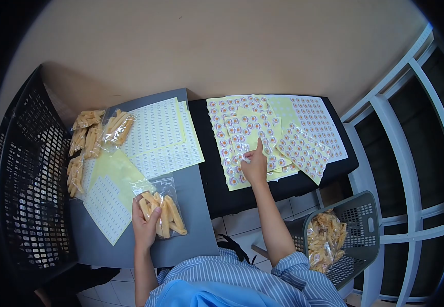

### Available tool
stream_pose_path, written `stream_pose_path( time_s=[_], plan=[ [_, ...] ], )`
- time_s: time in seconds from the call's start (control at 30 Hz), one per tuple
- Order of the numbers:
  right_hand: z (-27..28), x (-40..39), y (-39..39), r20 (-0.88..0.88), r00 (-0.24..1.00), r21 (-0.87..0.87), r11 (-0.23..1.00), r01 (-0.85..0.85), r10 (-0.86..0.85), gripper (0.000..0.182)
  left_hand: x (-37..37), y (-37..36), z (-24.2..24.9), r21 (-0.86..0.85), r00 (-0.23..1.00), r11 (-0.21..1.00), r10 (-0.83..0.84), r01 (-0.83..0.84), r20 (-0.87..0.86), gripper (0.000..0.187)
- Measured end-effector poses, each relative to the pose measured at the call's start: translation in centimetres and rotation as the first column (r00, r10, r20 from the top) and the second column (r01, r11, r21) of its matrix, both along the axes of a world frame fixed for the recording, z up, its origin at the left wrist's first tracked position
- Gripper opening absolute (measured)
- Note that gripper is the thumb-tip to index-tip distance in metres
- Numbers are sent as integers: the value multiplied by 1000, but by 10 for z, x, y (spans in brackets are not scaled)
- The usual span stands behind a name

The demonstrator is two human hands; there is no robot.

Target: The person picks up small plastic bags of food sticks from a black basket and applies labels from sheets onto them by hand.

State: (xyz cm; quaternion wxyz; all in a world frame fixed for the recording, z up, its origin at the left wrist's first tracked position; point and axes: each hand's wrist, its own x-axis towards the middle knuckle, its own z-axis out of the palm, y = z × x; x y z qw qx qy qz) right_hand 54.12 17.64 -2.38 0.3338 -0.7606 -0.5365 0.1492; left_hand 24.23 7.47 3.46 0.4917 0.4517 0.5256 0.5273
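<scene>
My left hand [146, 225] holds a clear zip bag of pale yellow snack sticks [166, 217] over the grey table [191, 210]. On the black-covered table, my right hand [256, 162] has its index finger stretched out onto a sheet of round orange-and-white stickers [250, 123]; the other fingers are curled in. Whether a sticker is on the fingertip is too small to tell. Sheets with small blue print [155, 128] lie beyond the held bag, beside a yellowish backing sheet [117, 176].
Several filled snack bags [93, 140] lie at the left of the grey table, beside a tall black basket [32, 204]. At lower right a grey-green basket [357, 220] holds more bags. A white metal frame [411, 153] stands on the far right.
</scene>
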Motion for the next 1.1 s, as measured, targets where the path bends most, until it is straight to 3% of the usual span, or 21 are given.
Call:
stream_pose_path(
  time_s=[0.03,0.17,0.23,0.27,0.33,0.57,0.63,0.77,0.83,0.9,0.97,1.0,1.03,1.1],
  plan=[
    [-4,1,2,-103,995,23,1000,15,-13,80,0,0,0,-2,1000,1000,0,0,-1,44],
    [15,-8,4,-193,976,-74,994,86,-99,76,-1,-1,2,-15,1000,1000,-21,21,0,44],
    [24,-16,3,-59,988,-162,978,129,-140,72,-1,-1,2,-19,1000,1000,-22,22,14,44],
    [21,-18,5,-59,988,-160,978,132,-143,72,-2,-1,1,-21,999,999,-31,32,20,44],
    [14,-22,8,109,976,-160,965,206,-190,69,-4,-2,1,-36,998,997,-60,61,26,43],
    [30,-37,8,201,954,-182,949,259,-221,65,-10,-2,5,-76,983,982,-169,174,74,42],
    [29,-39,8,206,949,-122,957,265,-237,53,-14,-3,2,-72,981,980,-178,184,83,41],
    [32,-44,9,186,957,-148,956,252,-224,51,-22,-1,5,-67,966,970,-222,232,129,42],
    [34,-47,10,170,960,-181,951,252,-222,57,-29,8,18,-35,884,901,-431,432,-180,45],
    [32,-47,9,171,961,-155,957,245,-218,62,-35,28,38,-46,832,858,-508,511,-223,52],
    [23,-41,6,170,960,-136,960,246,-222,66,-41,49,73,-253,483,644,-731,723,-482,60],
    [16,-36,6,191,962,-100,971,218,-197,70,-41,58,76,-333,382,607,-751,722,-539,69],
    [8,-30,5,212,962,-65,980,189,-172,73,-40,60,77,-332,375,600,-753,728,-540,69],
    [7,-26,4,222,957,-34,979,201,-188,73,-33,66,77,-99,344,685,-478,722,-808,75]
  ],
)
